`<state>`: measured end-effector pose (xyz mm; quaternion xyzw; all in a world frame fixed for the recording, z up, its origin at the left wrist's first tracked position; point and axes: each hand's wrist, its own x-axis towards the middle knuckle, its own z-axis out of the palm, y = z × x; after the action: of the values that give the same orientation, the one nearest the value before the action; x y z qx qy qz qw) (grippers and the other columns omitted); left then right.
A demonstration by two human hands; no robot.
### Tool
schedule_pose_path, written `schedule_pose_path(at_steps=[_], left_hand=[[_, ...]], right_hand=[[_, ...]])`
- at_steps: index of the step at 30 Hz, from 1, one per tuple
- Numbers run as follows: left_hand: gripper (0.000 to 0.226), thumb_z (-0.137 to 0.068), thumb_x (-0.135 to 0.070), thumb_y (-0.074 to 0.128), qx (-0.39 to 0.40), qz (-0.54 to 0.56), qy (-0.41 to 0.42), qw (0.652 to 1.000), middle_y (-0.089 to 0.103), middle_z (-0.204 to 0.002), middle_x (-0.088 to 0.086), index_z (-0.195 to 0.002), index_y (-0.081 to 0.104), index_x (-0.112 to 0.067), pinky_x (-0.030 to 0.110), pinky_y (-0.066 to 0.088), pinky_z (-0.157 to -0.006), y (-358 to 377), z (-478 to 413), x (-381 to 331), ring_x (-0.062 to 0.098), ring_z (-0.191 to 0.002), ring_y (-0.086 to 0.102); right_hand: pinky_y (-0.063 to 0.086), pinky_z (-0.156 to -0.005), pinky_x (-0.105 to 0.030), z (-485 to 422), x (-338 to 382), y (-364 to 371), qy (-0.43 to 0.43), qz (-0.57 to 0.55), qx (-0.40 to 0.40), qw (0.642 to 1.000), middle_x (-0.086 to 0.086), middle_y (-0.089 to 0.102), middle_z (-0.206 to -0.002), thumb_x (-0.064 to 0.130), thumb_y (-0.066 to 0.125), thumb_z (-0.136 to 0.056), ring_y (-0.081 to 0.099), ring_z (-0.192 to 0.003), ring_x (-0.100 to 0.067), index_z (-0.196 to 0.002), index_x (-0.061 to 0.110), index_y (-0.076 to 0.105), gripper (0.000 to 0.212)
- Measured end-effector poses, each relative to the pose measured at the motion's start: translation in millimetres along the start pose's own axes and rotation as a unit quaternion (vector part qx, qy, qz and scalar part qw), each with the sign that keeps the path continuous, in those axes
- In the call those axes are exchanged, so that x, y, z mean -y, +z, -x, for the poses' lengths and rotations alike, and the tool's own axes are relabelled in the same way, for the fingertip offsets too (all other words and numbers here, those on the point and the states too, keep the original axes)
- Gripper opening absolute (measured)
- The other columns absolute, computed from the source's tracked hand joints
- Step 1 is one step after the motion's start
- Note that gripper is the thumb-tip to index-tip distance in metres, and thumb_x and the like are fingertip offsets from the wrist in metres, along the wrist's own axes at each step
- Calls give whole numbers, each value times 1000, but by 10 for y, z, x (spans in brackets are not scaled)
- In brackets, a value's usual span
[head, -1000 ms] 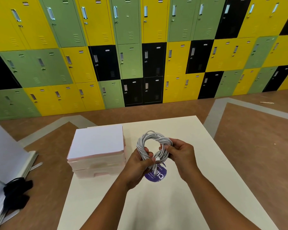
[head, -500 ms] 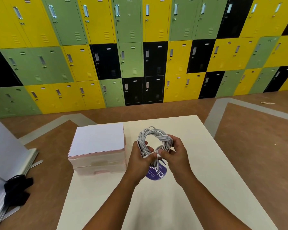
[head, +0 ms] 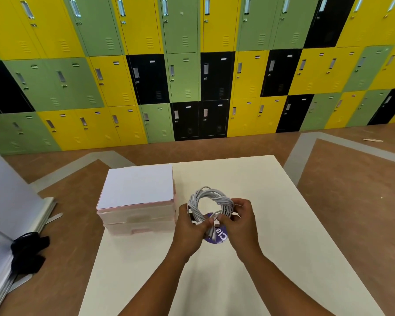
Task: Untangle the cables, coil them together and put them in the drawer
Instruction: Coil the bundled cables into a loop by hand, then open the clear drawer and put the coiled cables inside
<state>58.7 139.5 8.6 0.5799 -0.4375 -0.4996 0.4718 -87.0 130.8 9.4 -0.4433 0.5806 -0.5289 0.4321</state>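
Note:
A coil of grey-white cables is held upright above the middle of the cream table. My left hand grips the coil's left and lower side. My right hand pinches its right side, with fingertips near the loose plug ends at the bottom of the loop. A pink drawer unit with a white sheet on top stands on the table just left of my hands; its drawers look closed.
A round purple sticker lies on the table under the coil. A white board and a black cloth sit on the brown floor at the left. Coloured lockers line the far wall.
Both hands have shifted around the coil's lower part, coming closer together at the plug ends. The coil stays at about the same place above the table.

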Motion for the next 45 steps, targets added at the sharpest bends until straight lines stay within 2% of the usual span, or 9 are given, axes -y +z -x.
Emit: schedule_pose_path(at_steps=[4, 10, 15, 19, 23, 30, 35, 39, 45], left_hand=[[39, -85, -11, 76, 8, -20, -40, 999, 64, -101, 10, -109, 48, -24, 49, 62, -67, -49, 55, 225, 30, -80, 73], [55, -61, -45, 78, 1, -91, -91, 992, 72, -99, 8, -105, 47, -31, 56, 58, -79, -113, 18, 674, 30, -85, 73], [40, -80, -25, 79, 7, -152, -80, 985, 68, -103, 2, -110, 54, -18, 18, 48, -67, -112, -11, 799, 16, -90, 66], [47, -80, -24, 77, 17, -174, -91, 980, 69, -116, -4, -122, 58, -20, 15, 51, -80, -110, -114, 928, 8, -101, 66], [52, -80, -19, 78, 11, -184, -95, 978, 65, -118, -13, -128, 56, -25, 1, 41, -74, -74, -117, 1007, 4, -104, 61], [64, -54, -68, 75, -27, -247, -121, 961, 66, -94, 0, -108, 68, -34, 37, 59, -80, -116, -155, 1304, 15, -86, 68], [91, -64, -50, 87, -63, -250, -96, 962, 53, -125, -1, -138, 45, -20, 33, 53, -92, -103, -51, 1150, 20, -111, 60], [60, -67, -54, 83, -53, -297, -95, 949, 46, -103, -7, -110, 51, -26, 32, 51, -85, -87, -20, 1146, 16, -98, 58], [61, -73, -64, 74, -40, -336, -103, 935, 47, -105, -1, -109, 54, -18, 33, 51, -84, -70, -9, 1137, 21, -96, 59]], right_hand=[[59, -79, -50, 6, -269, 20, 39, 14, 2, 999, -4, 72, -93, -4, 74, -78, 72, -85, -26, -97, 25, 58, 38], [62, -65, -42, 61, -581, 20, 128, -61, 7, 990, -17, 73, -81, -6, 66, -87, 72, -78, -36, -94, 1, 59, 13], [61, -71, -45, 33, -764, 23, 205, -107, 6, 973, -26, 70, -94, -6, 69, -84, 71, -85, -40, -97, -1, 61, 16], [61, -78, -49, -23, -846, 18, 246, -151, 3, 957, -24, 71, -100, 4, 64, -93, 71, -83, -39, -103, -5, 61, 14], [61, -76, -46, -47, -981, 38, 251, -116, -16, 961, -25, 71, -98, 6, 62, -95, 70, -92, -44, -99, -4, 61, 11], [62, -74, -42, -70, -1165, 22, 218, -7, -19, 976, -11, 74, -85, 13, 67, -92, 72, -83, -32, -88, 9, 71, 6], [55, -72, -40, -120, -1189, -5, 175, 102, -2, 979, 2, 73, -73, 20, 69, -90, 65, -69, -18, -80, 21, 73, 11], [48, -65, -29, -149, -1205, -43, 159, 158, -1, 975, 2, 71, -74, 19, 69, -89, 63, -66, -18, -81, 20, 72, 9], [52, -67, -30, -160, -1178, -14, 157, 199, 14, 967, 2, 72, -79, 25, 66, -93, 67, -78, -19, -87, 18, 72, 11]])
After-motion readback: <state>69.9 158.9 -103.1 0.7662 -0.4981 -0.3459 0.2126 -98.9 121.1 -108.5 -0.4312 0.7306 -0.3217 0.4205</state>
